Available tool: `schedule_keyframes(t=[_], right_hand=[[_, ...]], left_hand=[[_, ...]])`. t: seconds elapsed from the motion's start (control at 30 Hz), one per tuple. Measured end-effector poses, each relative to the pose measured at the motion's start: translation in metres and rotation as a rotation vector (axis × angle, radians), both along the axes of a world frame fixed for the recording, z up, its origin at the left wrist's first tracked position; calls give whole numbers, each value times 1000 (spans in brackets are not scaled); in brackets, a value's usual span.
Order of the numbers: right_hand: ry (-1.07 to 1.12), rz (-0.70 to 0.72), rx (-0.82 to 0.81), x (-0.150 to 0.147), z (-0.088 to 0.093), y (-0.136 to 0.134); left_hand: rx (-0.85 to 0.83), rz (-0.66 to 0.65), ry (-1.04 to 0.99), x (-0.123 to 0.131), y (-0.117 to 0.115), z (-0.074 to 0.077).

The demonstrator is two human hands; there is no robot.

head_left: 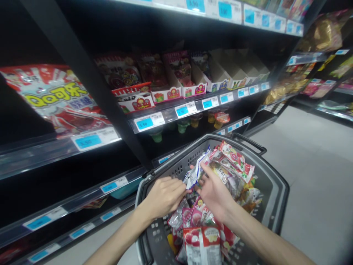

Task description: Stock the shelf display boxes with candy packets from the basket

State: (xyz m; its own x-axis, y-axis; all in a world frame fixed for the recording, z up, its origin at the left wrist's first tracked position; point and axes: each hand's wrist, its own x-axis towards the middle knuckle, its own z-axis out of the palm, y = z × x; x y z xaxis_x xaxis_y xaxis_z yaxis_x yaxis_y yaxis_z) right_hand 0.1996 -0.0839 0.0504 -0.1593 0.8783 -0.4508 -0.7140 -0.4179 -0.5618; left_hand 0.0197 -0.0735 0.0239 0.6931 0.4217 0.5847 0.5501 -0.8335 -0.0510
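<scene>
A grey plastic shopping basket (275, 191) stands in front of me, heaped with colourful snack packets (234, 162). My left hand (164, 197) reaches into the basket with its fingers curled round the edge of a pale, silvery packet (196, 171). My right hand (213, 191) is on the same packet from the other side, fingers pinched on it. Both hands sit over the middle of the heap. Red-and-white packets (201, 241) lie nearest me at the basket's front.
Dark store shelves (154, 121) with blue price tags run along the left; they hold boxed sweets (176, 79), a large red bag (59, 97) and jelly cups (220, 118). More shelving stands at the far right (325, 59). Pale aisle floor (320, 165) lies to the right.
</scene>
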Motion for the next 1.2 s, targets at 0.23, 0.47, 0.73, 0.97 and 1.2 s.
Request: schedule_keyframes(t=[0.23,0.47,0.73,0.97,1.2], right_hand=[[9,-8,-13,0,1,0],[-8,-7,-23,-1,1,0],[-6,-10,-29,-1,2,-1],[-54,-7,20,13,2,11],[-288,-196,447,49,57,71]], left_hand=[[-22,-17,1,-1,0,0],[-34,-14,8,0,0,1],[-32,-23,2,0,-1,0],[-82,36,67,1,3,-3],[-319,15,248,-2,5,-6]])
